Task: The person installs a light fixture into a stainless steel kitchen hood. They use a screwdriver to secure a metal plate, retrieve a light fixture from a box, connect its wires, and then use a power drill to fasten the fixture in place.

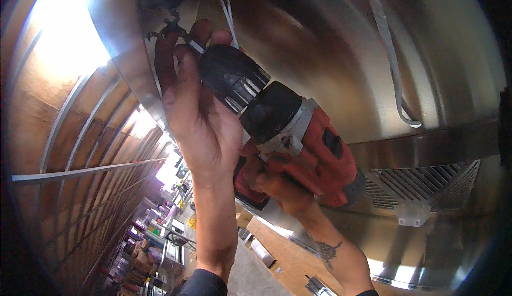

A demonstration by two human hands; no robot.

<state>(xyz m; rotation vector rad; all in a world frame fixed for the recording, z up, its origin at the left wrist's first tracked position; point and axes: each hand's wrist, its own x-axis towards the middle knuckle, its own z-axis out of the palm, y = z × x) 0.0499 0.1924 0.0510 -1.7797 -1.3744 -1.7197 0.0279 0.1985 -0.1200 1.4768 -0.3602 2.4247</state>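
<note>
A red and black cordless drill [330, 157] points up and left in the middle of the view. My right hand [285, 186] is wrapped round its handle, below the grey collar. Raised beside the black chuck [229, 74], my left hand [208, 117] has its palm turned toward me. Its fingers are curled together at the chuck's nose, where a short shiny bit [197, 46] shows between them. Small dark metal pieces [169, 28] are at those fingertips, against the metal panel; what exactly the fingers pinch is partly hidden.
A curved shiny metal shell [437, 66] surrounds the work above and to the right. A grey cable [392, 56] hangs down it, and thin white cords [226, 8] run near my left fingers. A slotted vent [421, 186] is at the right. Cluttered benches [154, 242] stand far below left.
</note>
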